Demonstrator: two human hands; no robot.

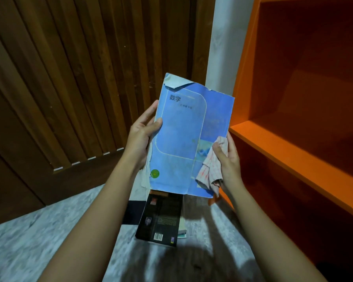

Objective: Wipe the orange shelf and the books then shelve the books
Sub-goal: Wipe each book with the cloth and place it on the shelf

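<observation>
Forearms [102,202]: I see 2, bare right down to the frame's edge.
Hands: left hand [140,139] and right hand [229,159], both bare.

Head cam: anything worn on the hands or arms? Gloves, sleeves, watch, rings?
Nothing worn shows. Left hand and right hand are ungloved, with no rings or watch visible; both forearms are bare to the frame's bottom edge, no sleeves in view.

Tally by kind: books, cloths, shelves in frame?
books: 3 (blue book, black book, pale book partly hidden under it)
cloth: 1
orange shelf: 1
total: 5
</observation>
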